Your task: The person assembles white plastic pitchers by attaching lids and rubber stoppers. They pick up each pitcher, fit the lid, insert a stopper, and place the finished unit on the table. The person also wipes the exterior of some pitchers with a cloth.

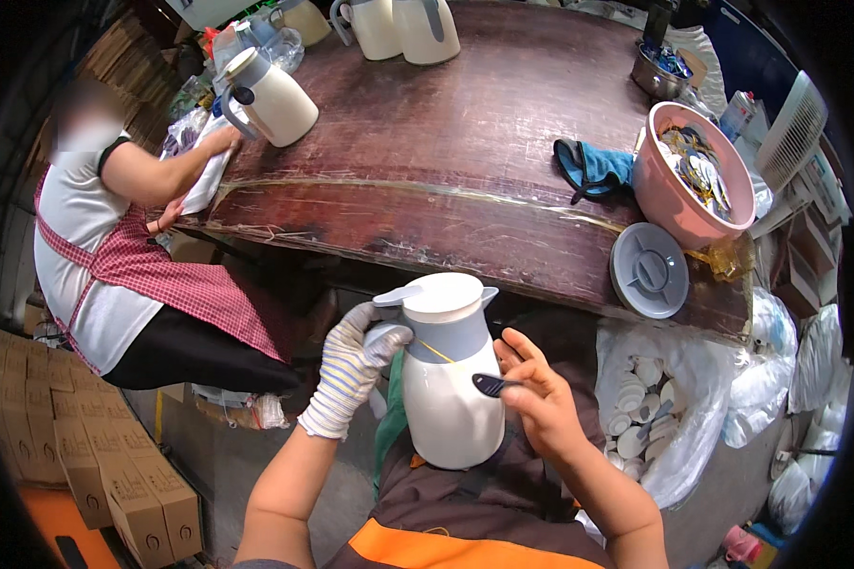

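A white thermal jug point(453, 408) with a grey neck, white lid and pouring spout stands upright on my lap. My left hand point(346, 365), in a striped knit glove, is closed around its grey handle. A thin yellow cord point(436, 352) runs slantwise across the grey neck. Bare, my right hand point(541, 394) pinches a small dark oval tag point(490, 385) between thumb and fingers, close against the jug's right side. Whether the cord joins the tag cannot be made out.
A dark wooden table point(465, 123) spans ahead, bearing a pink tub point(650, 180) of tags, a grey round lid point(626, 275), a blue cloth point(603, 169) and another jug point(285, 104). A co-worker point(95, 247) sits at left. Cartons point(123, 474) and a plastic bag of discs point(678, 455) flank me.
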Demonstrator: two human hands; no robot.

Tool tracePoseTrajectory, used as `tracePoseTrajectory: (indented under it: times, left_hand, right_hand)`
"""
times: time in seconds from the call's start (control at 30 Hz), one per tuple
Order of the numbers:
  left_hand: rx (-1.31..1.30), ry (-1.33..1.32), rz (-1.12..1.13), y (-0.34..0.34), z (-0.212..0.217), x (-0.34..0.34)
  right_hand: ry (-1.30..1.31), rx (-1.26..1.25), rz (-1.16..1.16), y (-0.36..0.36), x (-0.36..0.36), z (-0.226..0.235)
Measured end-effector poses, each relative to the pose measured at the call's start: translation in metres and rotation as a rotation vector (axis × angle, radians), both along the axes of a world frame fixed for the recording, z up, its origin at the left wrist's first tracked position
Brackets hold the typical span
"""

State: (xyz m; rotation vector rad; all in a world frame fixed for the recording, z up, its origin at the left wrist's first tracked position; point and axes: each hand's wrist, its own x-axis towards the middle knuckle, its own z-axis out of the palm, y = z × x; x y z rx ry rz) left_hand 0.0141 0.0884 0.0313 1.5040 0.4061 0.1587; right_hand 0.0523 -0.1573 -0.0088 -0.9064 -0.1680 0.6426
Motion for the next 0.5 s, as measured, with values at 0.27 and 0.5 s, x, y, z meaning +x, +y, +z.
tracePoseTrajectory:
  times: [0.27, 0.5]
  left_hand:
    - [-0.032, 0.168, 0.035, 0.024, -0.007, -0.001]
    - [-0.153, 0.151, -0.019, 0.042, -0.024, -0.016]
  right_hand:
    - [-0.158, -0.091, -0.013, 0.012, -0.016, -0.003]
    - [-0.568, -0.38, 0.022, 0.019, -0.026, 0.016]
